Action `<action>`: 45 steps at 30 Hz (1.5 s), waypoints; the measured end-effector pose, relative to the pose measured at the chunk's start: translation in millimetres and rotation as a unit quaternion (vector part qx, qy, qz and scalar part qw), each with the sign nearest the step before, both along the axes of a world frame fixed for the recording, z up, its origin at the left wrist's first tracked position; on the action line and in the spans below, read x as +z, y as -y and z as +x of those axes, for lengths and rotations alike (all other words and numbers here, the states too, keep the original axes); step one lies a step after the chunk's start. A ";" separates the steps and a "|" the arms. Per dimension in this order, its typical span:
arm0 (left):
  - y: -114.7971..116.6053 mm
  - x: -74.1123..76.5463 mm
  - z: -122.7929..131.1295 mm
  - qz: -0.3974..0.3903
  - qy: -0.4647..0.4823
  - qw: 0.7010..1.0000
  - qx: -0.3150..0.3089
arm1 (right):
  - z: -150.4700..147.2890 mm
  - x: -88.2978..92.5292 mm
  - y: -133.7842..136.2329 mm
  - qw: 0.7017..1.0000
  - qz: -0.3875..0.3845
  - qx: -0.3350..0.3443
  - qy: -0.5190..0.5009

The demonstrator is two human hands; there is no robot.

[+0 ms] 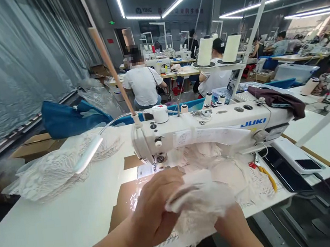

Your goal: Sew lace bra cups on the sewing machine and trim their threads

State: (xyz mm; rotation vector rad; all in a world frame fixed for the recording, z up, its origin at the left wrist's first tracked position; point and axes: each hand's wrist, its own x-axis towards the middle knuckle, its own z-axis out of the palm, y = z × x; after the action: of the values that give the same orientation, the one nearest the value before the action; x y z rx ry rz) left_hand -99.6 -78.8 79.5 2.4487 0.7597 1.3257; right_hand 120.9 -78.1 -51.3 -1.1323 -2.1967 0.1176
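My left hand (158, 206) is closed on a bunched piece of thin white fabric (204, 195), just in front of the sewing machine (196, 129). On the other side of that fabric is my right hand (233, 224), touching it; the cloth covers its fingers and motion blurs the edge. The needle area (155, 165) is lit, with no cloth seen under the needle. Behind my hands, more pale fabric (230, 171) lies heaped beneath the machine arm.
Stacked white lace pieces (57, 167) lie on the left of the table, beneath a lamp (88, 154). At the right are yellow-handled scissors (267, 178), a dark phone-like slab (284, 168) and a white device (298, 156). A person in white (144, 85) sits ahead.
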 end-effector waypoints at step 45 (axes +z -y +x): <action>63.3 -79.7 -133.5 -0.528 0.362 0.756 0.136 | -175.7 56.9 2.4 0.757 -0.520 0.265 -0.293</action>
State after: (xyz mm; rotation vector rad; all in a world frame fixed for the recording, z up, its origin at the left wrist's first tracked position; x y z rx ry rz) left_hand -233.1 -142.1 -0.1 0.8651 1.1872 1.2397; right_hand -54.7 -80.6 5.6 -0.7121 -1.7110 1.8548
